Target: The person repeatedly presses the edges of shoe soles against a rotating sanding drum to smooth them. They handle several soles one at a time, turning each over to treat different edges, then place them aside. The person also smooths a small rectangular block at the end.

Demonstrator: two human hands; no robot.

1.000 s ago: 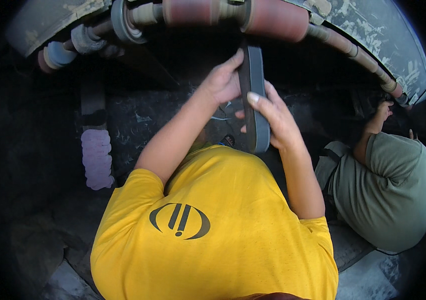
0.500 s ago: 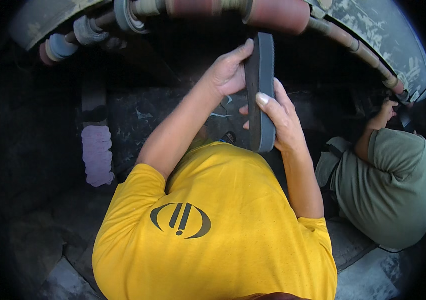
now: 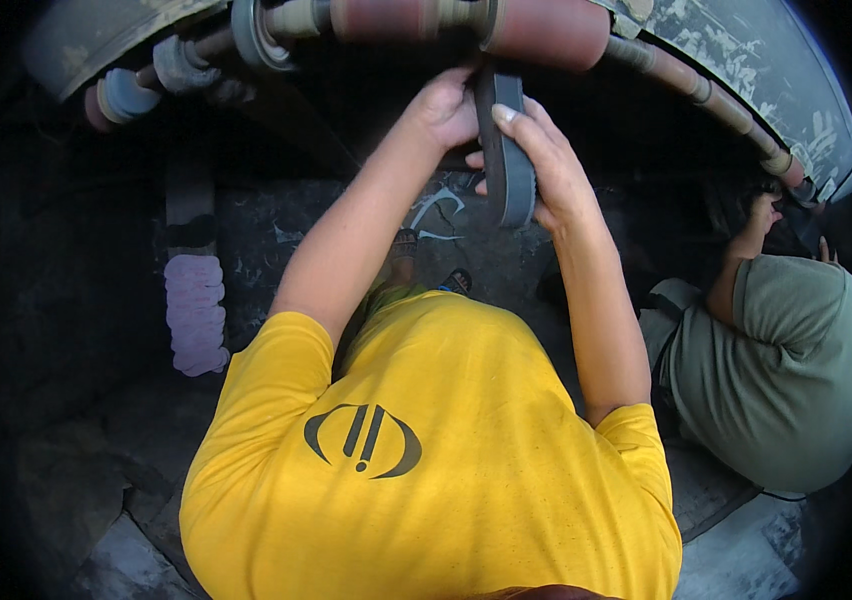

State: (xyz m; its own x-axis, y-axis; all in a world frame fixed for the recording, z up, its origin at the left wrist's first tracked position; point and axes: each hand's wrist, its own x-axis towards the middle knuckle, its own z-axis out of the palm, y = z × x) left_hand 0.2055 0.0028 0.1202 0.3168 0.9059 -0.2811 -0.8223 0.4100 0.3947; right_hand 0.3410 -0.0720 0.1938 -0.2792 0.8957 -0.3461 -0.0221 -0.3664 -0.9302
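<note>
A thick dark shoe sole [image 3: 514, 180] stands on edge in front of me, its grey side wall facing right. My right hand [image 3: 558, 172] is closed around its right side, thumb pressed on the edge and fingertips showing past the left face. At the far end, my left hand [image 3: 448, 110] grips the sole from the left; its fingertips are blurred and partly hidden. Just beyond that end is a shaft with a red abrasive roller [image 3: 551, 32]. Whether the sole touches the roller or shaft I cannot tell.
Another red roller [image 3: 384, 18] and a pale wheel [image 3: 258, 35] sit on the same shaft under a grey housing [image 3: 746, 70]. Pink stacked pieces [image 3: 196, 315] lie at left. A person in a green shirt [image 3: 796, 370] works at right. Scraps [image 3: 438, 212] litter the floor.
Both hands have carried the sole away from my body, up toward the shaft and slightly left. Its far end now lies close to the rollers.
</note>
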